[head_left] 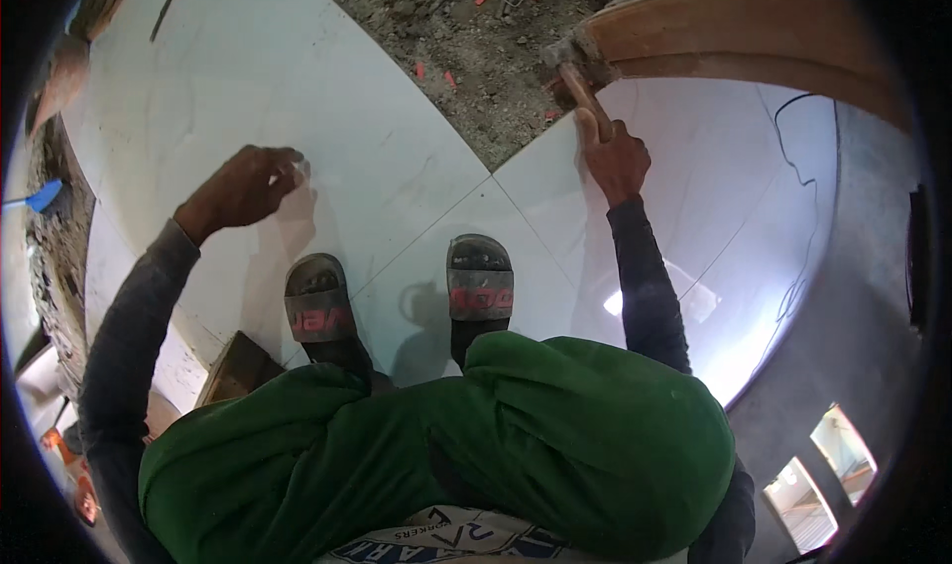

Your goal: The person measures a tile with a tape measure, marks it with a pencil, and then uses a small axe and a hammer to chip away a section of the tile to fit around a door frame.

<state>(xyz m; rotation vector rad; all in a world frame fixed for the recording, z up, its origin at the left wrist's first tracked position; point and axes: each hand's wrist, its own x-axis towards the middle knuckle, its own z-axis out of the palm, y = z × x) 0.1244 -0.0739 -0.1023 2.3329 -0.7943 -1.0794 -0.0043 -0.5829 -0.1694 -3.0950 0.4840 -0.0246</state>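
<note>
My right hand [618, 161] is closed around the wooden handle of a hammer [585, 96]. The hammer's dusty head lies over the bare ground, close to the end of a brown wooden piece [734, 34]. To the left, my left hand [248, 182] hovers above a large white floor tile [228, 78], its fingers curled and pinched together. Whatever may be between those fingertips is too small to make out. Beneath me are more white tiles [436, 237], meeting at a corner beside the uncovered patch.
Rough grey soil [476, 78] with several small red plastic pieces [449, 80] fills the untiled area ahead. A thin black cable [793, 163] trails over the right tiles. A brown block [238, 369] sits by my left foot, and a blue tool [45, 195] at far left.
</note>
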